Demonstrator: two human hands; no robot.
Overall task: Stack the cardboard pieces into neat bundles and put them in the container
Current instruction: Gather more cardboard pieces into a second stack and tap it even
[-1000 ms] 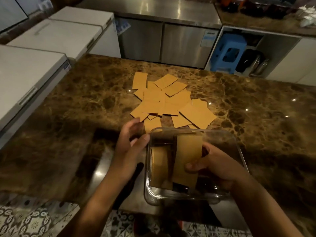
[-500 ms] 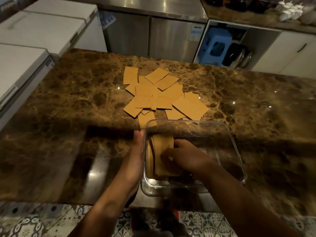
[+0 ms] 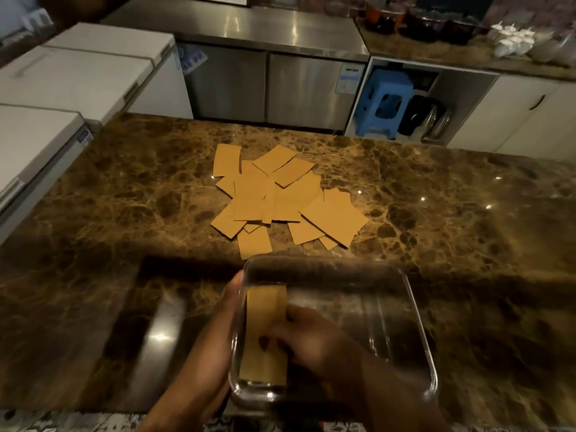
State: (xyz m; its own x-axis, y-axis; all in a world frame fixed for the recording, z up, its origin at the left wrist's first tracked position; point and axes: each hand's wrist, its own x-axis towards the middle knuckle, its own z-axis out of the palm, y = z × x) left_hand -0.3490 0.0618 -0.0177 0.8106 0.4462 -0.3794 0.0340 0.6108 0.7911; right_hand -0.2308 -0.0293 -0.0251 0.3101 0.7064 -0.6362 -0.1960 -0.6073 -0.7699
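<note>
Now the bundle of cardboard pieces [image 3: 264, 332] stands on edge against the left wall of the clear glass container [image 3: 417, 335], flatter and tidier than half a second ago, when it curled under the fingers. The right hand [image 3: 311, 338] reaches inside the dish, fingers closed on the bundle's right face with the thumb across the front; it has slid a little toward the near rim since then. The left hand [image 3: 223, 332] lies flat and open against the outside of the left wall, as before, gripping nothing. Beyond the far rim, the loose pile of cardboard pieces [image 3: 280, 198] lies fanned and overlapping on the brown marble countertop [image 3: 124, 198], unchanged, its nearest piece just beside the dish. A pale sticker [image 3: 351, 77] on the steel under-counter fridge [image 3: 268, 85] carries print too small to read. The dish sits at the near edge of the counter; bare marble stretches wide to the left and right of the pile. A blue plastic stool [image 3: 385, 104] sits in an open cabinet bay behind.
</note>
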